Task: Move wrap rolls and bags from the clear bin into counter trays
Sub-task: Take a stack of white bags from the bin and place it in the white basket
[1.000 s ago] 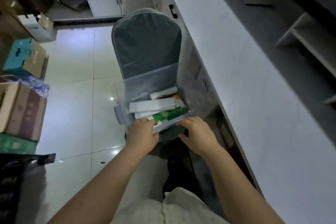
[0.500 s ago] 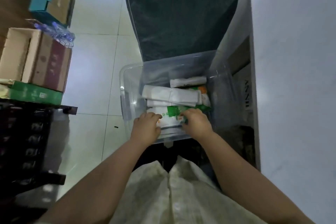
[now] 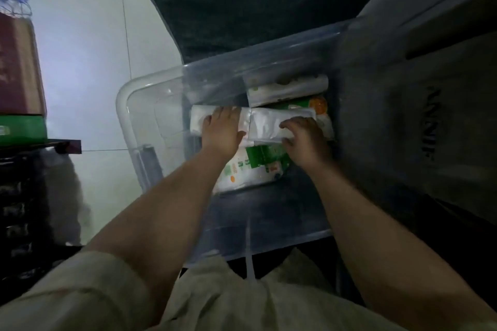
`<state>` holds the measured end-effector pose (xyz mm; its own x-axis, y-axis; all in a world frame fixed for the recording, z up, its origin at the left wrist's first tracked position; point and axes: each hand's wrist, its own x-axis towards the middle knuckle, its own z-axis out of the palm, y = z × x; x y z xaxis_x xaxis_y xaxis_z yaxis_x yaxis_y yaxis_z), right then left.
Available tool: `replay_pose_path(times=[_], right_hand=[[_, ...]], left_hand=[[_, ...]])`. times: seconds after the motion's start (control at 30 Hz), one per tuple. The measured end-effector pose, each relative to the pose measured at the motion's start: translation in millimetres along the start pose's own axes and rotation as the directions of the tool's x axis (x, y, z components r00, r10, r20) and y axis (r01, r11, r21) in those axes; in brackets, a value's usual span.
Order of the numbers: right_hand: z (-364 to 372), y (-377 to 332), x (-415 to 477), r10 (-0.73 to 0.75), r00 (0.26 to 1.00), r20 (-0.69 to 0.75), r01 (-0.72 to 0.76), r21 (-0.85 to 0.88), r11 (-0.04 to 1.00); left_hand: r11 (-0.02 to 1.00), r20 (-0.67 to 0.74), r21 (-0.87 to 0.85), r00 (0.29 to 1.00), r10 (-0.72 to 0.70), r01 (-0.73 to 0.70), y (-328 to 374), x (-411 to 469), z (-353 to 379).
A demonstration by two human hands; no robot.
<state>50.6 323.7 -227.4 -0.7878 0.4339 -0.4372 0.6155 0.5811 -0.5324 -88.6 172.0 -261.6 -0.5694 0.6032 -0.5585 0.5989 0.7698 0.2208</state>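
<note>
The clear bin (image 3: 123,105) stands on a dark grey chair, right below me. Inside it lie several packs: a long white pack of bags (image 3: 265,123) across the middle, a shorter white roll pack (image 3: 287,90) behind it, an orange-marked pack (image 3: 318,106) at the right, and a green-and-white pack (image 3: 252,166) nearest me. My left hand (image 3: 222,133) lies on the left part of the long white pack with fingers curled around it. My right hand (image 3: 305,140) grips the same pack's right part.
The dark grey chair back (image 3: 242,0) rises behind the bin. A white counter side with a cabinet front (image 3: 430,105) is on the right. Cardboard boxes (image 3: 18,67) and a green box (image 3: 21,129) sit on a black shelf at the left, beside pale floor tiles (image 3: 88,62).
My head has dropped closer over the bin. Both hands have moved from the green-and-white pack near the front wall deeper in, onto the long white pack.
</note>
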Motion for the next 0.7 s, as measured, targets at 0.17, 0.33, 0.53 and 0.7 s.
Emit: replay_pose_path(times=[0.17,0.33,0.53,0.7], right_hand=[[7.9,9.4,19.2,-0.052,0.996,-0.070,0.050,-0.031,0.998],[3.2,8.8,13.7,-0.039,0.989,-0.143,0.038,-0.013,0.999],[7.7,11.8,2.3,-0.026,0.993,-0.116,0.026,-0.003,1.000],[5.8,9.9,-3.1,-0.028,0.994,-0.106,0.029,0.002,1.000]], left_hand=[[0.992,0.110,0.122,0.993,-0.030,0.016,-7.8,37.6,14.0],[0.998,0.149,0.054,0.988,0.035,-0.044,-1.9,21.5,25.7],[0.995,0.182,-0.071,0.980,0.081,-0.069,15.6,24.3,38.3],[1.000,0.265,0.019,0.964,0.006,-0.011,31.5,27.7,35.0]])
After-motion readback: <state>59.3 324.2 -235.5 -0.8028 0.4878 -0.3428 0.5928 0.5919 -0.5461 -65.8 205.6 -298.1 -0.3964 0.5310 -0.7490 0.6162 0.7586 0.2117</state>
